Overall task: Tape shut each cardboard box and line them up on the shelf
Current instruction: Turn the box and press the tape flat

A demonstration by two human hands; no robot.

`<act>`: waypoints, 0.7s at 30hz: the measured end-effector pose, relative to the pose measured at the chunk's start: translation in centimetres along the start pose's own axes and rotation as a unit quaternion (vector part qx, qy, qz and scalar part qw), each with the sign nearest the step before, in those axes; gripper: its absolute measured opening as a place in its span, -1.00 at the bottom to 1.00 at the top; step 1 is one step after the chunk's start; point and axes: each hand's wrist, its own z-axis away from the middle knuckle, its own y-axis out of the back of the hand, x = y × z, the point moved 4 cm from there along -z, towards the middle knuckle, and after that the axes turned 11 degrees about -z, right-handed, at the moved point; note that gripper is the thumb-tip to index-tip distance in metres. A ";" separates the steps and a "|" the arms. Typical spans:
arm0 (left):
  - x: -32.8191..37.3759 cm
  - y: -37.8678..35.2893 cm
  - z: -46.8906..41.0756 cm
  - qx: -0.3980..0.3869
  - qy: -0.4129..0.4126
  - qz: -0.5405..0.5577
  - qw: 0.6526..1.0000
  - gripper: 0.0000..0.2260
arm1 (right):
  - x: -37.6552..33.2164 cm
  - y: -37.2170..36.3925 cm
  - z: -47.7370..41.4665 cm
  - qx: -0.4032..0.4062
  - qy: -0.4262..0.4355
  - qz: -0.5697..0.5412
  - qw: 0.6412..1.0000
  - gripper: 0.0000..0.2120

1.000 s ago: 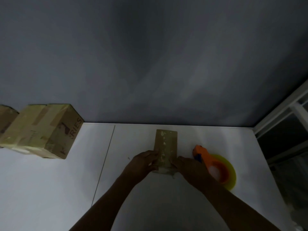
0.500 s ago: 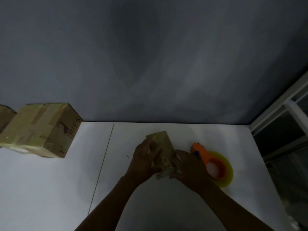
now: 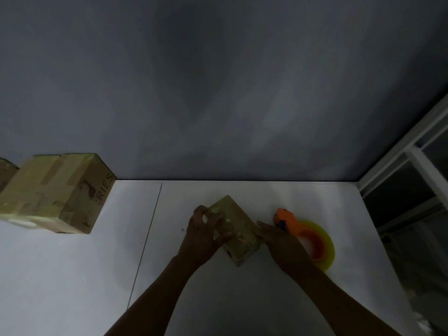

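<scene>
Small cardboard box [image 3: 238,235] is sitting askew between both hands, near the middle of the white counter [image 3: 97,275]; whether it is resting there or being lifted cannot be told. It is looking light and stiff-walled, and the glossy tape patches are probably making its top slick. The left grip [image 3: 202,235] is clamping round its far left end with curled fingers, while the right grip [image 3: 278,241] is pressing straight fingers against its right side. Holding the long sides near the corners is likely working best, without crushing the walls. Just beyond the right grip an orange tape dispenser [image 3: 312,242] is lying, and a bigger taped box [image 3: 60,195] is standing well apart on the left.
</scene>
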 end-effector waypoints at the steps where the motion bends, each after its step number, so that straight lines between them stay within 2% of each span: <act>1: 0.4 0.1 0.3 0.005 0.033 0.035 0.999 -0.35 | 0.1 0.1 0.3 0.038 -0.014 -0.009 0.999 -0.68; 3: 0.9 0.3 1.0 0.022 0.103 0.090 0.990 -0.34 | 0.7 -0.7 1.5 0.064 -0.100 -0.092 0.989 -0.58; 6: 0.7 -0.4 1.8 0.035 0.185 0.105 0.977 -0.25 | 0.2 -2.8 2.6 0.026 -0.188 -0.126 0.974 -0.46; 9: 0.0 -0.5 2.3 0.025 0.195 0.106 0.975 -0.26 | -0.7 -4.3 2.6 -0.026 -0.190 -0.189 0.963 -0.27; 11: -0.5 -0.2 2.4 0.023 0.186 0.139 0.972 -0.28 | -0.1 -4.9 2.3 -0.040 -0.194 -0.235 0.952 -0.23; 15: -1.4 -0.7 2.3 -0.082 0.243 0.138 0.957 -0.41 | -0.3 -5.5 2.6 -0.027 -0.207 -0.345 0.915 -0.26; 16: -1.3 -0.8 2.4 -0.097 0.257 0.158 0.949 -0.44 | -0.7 -5.7 2.8 -0.018 -0.204 -0.363 0.909 -0.19; 17: -1.2 -0.7 2.6 -0.098 0.261 0.180 0.943 -0.46 | -0.9 -5.7 2.9 0.006 -0.207 -0.377 0.903 -0.18; 19: -1.0 -0.2 3.4 -0.078 0.258 0.213 0.939 -0.44 | -1.9 -5.3 3.1 0.040 -0.204 -0.384 0.900 -0.37; 21: -0.8 1.1 4.6 -0.039 0.259 0.246 0.933 -0.55 | -2.6 -4.9 3.3 0.053 -0.177 -0.372 0.910 -0.49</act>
